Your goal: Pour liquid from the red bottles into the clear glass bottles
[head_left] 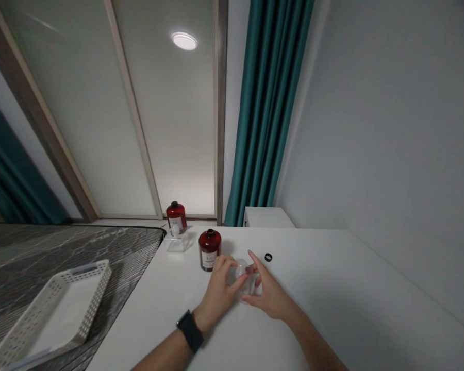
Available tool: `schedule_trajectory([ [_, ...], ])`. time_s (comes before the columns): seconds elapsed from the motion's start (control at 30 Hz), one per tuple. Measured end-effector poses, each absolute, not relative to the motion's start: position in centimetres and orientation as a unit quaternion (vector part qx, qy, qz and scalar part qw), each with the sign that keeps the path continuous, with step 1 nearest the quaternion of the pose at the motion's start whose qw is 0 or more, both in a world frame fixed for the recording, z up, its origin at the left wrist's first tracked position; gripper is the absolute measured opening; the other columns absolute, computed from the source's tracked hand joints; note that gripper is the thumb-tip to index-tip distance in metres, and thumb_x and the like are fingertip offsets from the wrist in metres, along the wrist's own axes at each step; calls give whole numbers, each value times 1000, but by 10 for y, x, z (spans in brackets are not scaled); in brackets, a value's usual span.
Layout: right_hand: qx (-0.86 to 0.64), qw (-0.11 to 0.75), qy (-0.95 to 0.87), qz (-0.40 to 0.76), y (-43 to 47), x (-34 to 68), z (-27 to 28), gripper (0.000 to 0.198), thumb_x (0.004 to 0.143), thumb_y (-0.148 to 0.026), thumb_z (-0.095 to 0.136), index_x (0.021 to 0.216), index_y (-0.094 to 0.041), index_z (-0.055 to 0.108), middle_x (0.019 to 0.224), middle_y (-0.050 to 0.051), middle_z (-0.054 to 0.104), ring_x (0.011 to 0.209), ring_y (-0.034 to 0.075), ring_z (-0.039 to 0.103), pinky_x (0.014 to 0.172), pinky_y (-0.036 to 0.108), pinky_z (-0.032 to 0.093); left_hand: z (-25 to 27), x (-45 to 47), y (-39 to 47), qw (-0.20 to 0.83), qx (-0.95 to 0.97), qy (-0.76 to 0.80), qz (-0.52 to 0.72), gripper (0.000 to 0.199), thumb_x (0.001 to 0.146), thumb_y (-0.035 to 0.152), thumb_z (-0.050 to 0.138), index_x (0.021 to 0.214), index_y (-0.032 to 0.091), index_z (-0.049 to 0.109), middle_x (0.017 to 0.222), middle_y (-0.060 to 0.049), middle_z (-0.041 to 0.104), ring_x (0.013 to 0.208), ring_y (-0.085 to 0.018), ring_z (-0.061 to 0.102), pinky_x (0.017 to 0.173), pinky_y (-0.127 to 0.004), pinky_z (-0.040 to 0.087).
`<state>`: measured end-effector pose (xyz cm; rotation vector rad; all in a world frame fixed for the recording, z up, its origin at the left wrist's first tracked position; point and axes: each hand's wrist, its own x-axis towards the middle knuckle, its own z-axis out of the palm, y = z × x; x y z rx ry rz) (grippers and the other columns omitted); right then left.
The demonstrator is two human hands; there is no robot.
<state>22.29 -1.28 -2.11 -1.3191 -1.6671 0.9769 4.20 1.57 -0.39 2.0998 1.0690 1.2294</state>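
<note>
A small clear bottle [244, 293] with a rounded top is between my two hands over the white table, and fingers hide much of it. My left hand [221, 286], with a black watch on its wrist, curls round its upper left side, thumb across the front. On the right, my right hand [269, 292] grips it lower down, thumb at the base and index finger raised. Just behind my left hand stands a dark red bottle [210, 246] with a white label. A black ring [268, 257] lies beyond my right fingertips.
Farther back stands a second red bottle [176, 214] with a black cap, a clear square container [176, 243] before it. A white perforated basket [64, 288] sits on the striped grey cloth left of the table [317, 288]. A white cabinet [268, 216] stands behind, near a green curtain [268, 113].
</note>
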Motion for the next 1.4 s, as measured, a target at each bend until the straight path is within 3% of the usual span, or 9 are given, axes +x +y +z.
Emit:
schedule_trajectory([
  [0.17, -516, 395, -666, 366, -12, 227, -20, 103, 71, -15, 75, 157, -29, 20, 125, 7, 54, 113, 22, 55, 94, 38, 47, -2, 31, 9, 86, 791, 437, 419, 40, 84, 27, 68, 121, 19, 54, 116, -11, 61, 112, -32, 55, 97, -53, 39],
  [0.43, -513, 411, -657, 369, -11, 229, -26, 102, 72, -17, 75, 158, -29, 20, 124, 7, 53, 111, 22, 54, 91, 37, 47, 8, 30, 2, 9, 797, 479, 368, 40, 85, 28, 63, 122, 17, 55, 121, -13, 61, 115, -34, 54, 99, -57, 32],
  [1.0, -517, 418, -652, 365, -11, 228, -25, 104, 72, -18, 76, 157, -30, 19, 120, 5, 56, 102, 21, 59, 89, 38, 49, -6, 16, 28, 41, 843, 373, 385, 38, 91, 27, 54, 126, 14, 49, 124, -16, 55, 122, -34, 47, 107, -59, 34],
  [1.17, -493, 417, -666, 373, -11, 228, -26, 104, 74, -15, 73, 158, -31, 14, 130, 8, 55, 118, 23, 55, 96, 42, 45, -3, 20, 24, 48, 845, 364, 389, 30, 92, 25, 55, 121, 17, 55, 117, -12, 60, 115, -32, 51, 105, -58, 36],
  [1.3, -460, 417, -682, 387, -12, 225, -23, 104, 75, -11, 68, 158, -32, 9, 138, 9, 52, 125, 22, 51, 101, 43, 43, -5, 26, 20, 123, 845, 342, 392, 24, 95, 23, 52, 119, 19, 57, 113, -11, 60, 107, -28, 54, 95, -47, 46],
  [1.4, -451, 417, -688, 387, -12, 224, -22, 102, 75, -10, 67, 158, -32, 10, 139, 9, 51, 127, 22, 50, 103, 44, 42, -8, 30, 19, 188, 832, 327, 408, 23, 96, 21, 50, 118, 20, 57, 115, -11, 57, 110, -26, 54, 97, -44, 47],
])
